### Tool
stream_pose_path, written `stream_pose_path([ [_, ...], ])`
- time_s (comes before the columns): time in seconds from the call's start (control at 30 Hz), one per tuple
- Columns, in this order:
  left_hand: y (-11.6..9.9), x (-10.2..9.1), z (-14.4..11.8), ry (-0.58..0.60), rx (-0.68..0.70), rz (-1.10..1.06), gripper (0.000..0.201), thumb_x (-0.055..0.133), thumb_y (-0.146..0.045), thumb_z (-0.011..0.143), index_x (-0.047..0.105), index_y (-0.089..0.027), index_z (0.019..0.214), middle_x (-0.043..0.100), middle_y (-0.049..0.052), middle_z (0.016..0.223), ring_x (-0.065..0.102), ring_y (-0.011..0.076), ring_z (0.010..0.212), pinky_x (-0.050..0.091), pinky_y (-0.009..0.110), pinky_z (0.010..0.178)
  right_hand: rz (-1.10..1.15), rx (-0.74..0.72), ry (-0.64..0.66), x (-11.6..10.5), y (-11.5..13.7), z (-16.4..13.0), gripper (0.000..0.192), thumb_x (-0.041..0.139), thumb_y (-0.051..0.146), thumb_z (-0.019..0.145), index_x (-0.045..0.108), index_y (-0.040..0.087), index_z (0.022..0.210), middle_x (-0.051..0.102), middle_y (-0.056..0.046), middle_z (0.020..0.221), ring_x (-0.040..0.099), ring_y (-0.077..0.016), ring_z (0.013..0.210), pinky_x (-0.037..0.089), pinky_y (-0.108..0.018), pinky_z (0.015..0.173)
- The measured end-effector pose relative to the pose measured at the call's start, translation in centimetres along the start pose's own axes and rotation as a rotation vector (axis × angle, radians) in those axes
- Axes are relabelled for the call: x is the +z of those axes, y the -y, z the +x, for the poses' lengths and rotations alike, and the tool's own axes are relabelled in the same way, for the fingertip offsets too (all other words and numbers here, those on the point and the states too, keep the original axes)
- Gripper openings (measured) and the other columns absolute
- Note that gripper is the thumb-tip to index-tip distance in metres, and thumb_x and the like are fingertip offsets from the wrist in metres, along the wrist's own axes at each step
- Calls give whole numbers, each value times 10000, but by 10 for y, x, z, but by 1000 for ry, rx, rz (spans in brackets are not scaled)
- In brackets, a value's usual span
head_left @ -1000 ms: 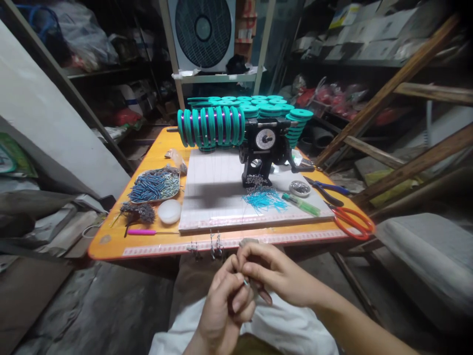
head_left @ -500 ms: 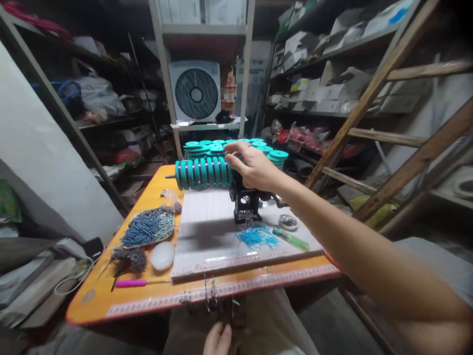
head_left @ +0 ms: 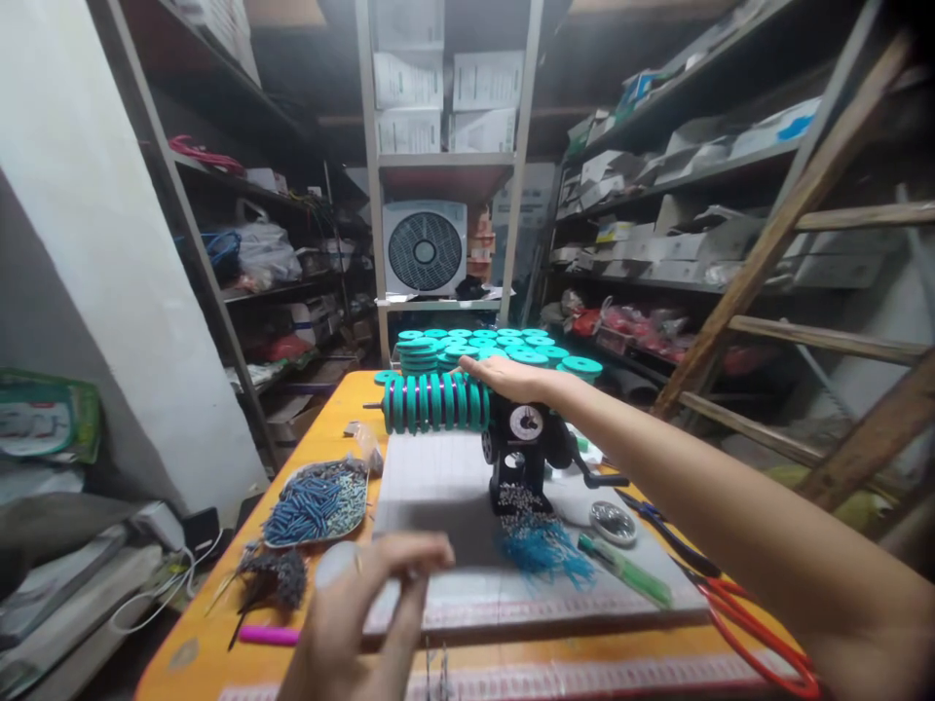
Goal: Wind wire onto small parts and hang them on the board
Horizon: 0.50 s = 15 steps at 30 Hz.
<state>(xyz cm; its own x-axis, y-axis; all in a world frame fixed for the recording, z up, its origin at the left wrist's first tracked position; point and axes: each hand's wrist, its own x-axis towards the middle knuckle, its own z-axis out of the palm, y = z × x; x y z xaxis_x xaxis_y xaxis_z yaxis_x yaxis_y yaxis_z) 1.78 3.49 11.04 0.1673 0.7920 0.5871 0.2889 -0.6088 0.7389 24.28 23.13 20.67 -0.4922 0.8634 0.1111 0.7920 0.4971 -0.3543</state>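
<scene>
right hand (head_left: 515,378) is resting flat, fingers released, atop the green spools (head_left: 436,403); left hand (head_left: 357,623) is hovering blurred nearer the camera, its fingers' state unclear.

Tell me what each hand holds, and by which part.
The right hand rests on top of the row of teal spools on the winder. The left hand is blurred; any hold cannot be told.

Teal spools (head_left: 436,402) with purple winding between the discs sit on a black winder (head_left: 520,458) with a white dial. The table (head_left: 332,414) is orange, the board (head_left: 438,477) white. Blue beads (head_left: 307,497) fill a tray; 1 pink-handled tool (head_left: 267,635), red-orange scissors (head_left: 760,638), and a green, possibly translucent, pen (head_left: 628,576).
</scene>
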Motion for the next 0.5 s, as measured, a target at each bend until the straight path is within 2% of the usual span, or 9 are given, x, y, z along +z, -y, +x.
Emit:
stream_pose_path([
  [0.07, -3, -7, 41, -73, 235, 383, 280, 463, -247, 903, 570, -301, 1156, 623, -8, 1201, 532, 152, 1180, 428, 334, 1061, 9, -18, 19, -2, 0, -1, 891, 46, 812, 754, 543, 292, 1279, 477, 44, 1311, 502, -91, 1225, 385, -250, 1134],
  [0.1, -2, -8, 65, -60, 303, 545, 307, 417, -270, 920, 558, -262, 1193, 571, 10, 1293, 436, 176, 1287, 332, 385, 1144, 12, -27, 19, -3, 0, -2, 885, 56, 809, 757, 542, 287, 1281, 487, 38, 1301, 518, -83, 1197, 394, -236, 1115],
  [0.13, 1, -7, 89, -19, 289, 694, 361, 359, -308, 939, 526, -238, 1251, 514, 15, 1368, 334, 190, 1363, 265, 405, 1178, 13, -37, 13, -4, 0, -5, 880, 63, 803, 762, 539, 278, 1285, 496, 29, 1290, 532, -72, 1164, 406, -221, 1090],
  [0.17, 4, -5, 112, 70, 215, 826, 422, 293, -346, 954, 468, -233, 1321, 465, 12, 1419, 272, 197, 1398, 225, 415, 1190, 15, -47, 1, -6, 0, -8, 871, 66, 791, 773, 534, 270, 1291, 502, 21, 1283, 542, -59, 1133, 416, -203, 1063],
  [0.2, 8, -2, 132, 152, 186, 856, 442, 276, -379, 955, 471, -233, 1324, 494, 25, 1394, 337, 210, 1362, 249, 422, 1172, 17, -58, -19, -7, -1, -13, 854, 67, 774, 788, 529, 265, 1294, 505, 17, 1279, 545, -44, 1114, 422, -183, 1038],
  [0.27, 14, 2, 164, 242, 111, 887, 475, 226, -433, 949, 523, -254, 1273, 601, 61, 1257, 528, 254, 1189, 366, 475, 1061, 18, -78, -81, -8, 0, -22, 809, 57, 729, 823, 535, 262, 1280, 503, 20, 1277, 529, -17, 1121, 414, -148, 1017],
  [0.37, 20, 2, 196, 380, -56, 888, 529, 204, -487, 935, 631, -221, 1099, 670, 102, 1116, 620, 275, 1041, 442, 493, 941, -6, -79, -189, -4, 6, -35, 791, 34, 677, 857, 546, 229, 1260, 505, -2, 1262, 490, -12, 1150, 378, -137, 1031],
  [0.5, 26, -6, 231, 534, -223, 802, 543, 329, -565, 909, 629, -141, 1069, 661, 108, 1129, 629, 182, 1010, 481, 386, 916, -90, -30, -236, 10, 24, -38, 733, 50, 620, 890, 544, 215, 1249, 520, -30, 1216, 472, -33, 1106, 338, -154, 1008],
])
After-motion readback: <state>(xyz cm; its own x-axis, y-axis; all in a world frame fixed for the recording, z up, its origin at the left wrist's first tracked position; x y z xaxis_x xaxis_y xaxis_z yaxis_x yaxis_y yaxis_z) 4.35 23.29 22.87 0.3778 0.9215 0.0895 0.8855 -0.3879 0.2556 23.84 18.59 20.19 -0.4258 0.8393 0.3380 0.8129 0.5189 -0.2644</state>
